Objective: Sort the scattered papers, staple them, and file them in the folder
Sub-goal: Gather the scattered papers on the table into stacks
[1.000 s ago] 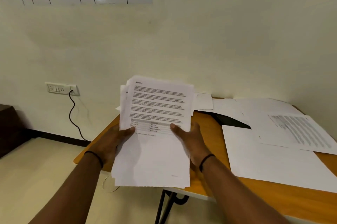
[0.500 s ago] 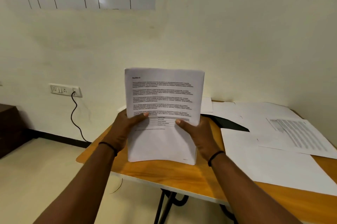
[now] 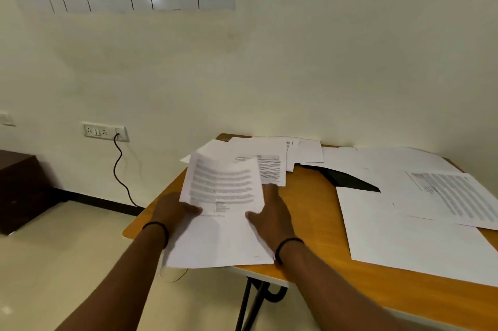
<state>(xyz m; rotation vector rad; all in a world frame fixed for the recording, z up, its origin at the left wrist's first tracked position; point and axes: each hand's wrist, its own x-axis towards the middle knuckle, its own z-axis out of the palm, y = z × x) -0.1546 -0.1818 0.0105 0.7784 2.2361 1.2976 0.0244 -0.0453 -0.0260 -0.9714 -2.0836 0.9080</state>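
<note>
The stack of papers (image 3: 223, 212) has dropped from upright to lying low over the near corner of the table (image 3: 310, 212), top sheet blurred and curling. Left hand (image 3: 172, 209) grips its left edge, thumb on top; right hand (image 3: 272, 212) lies with fingers spread nearly flat, thumb on the page. Beyond, loose sheets (image 3: 269, 161) and a dark folder (image 3: 347, 178) stay put.

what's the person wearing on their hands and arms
Both forearms are bare, with no sleeves in view. The left hand and right hand wear no gloves. Each wrist carries a thin black band, the other on the right wrist.
</note>
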